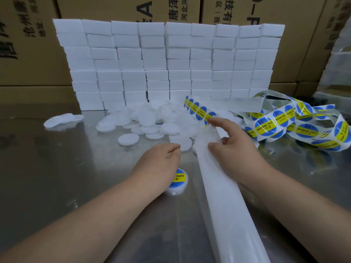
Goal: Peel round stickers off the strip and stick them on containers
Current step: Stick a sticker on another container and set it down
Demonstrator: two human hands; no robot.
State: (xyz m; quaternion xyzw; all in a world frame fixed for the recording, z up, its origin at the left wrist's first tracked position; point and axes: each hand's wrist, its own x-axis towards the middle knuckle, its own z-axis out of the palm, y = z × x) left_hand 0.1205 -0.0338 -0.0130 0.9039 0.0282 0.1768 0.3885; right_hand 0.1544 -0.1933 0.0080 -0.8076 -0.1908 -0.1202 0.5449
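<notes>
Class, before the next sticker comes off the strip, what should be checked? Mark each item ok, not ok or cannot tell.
1. Right hand has a grip on the strip: ok.
2. Next sticker lies at the right fingertip: ok.
3. Its edge is lifted: cannot tell.
4. Labelled container carries its sticker: ok.
5. Left hand holds a bare container: cannot tell.
6. Bare containers lie piled just ahead of the hands: ok.
</notes>
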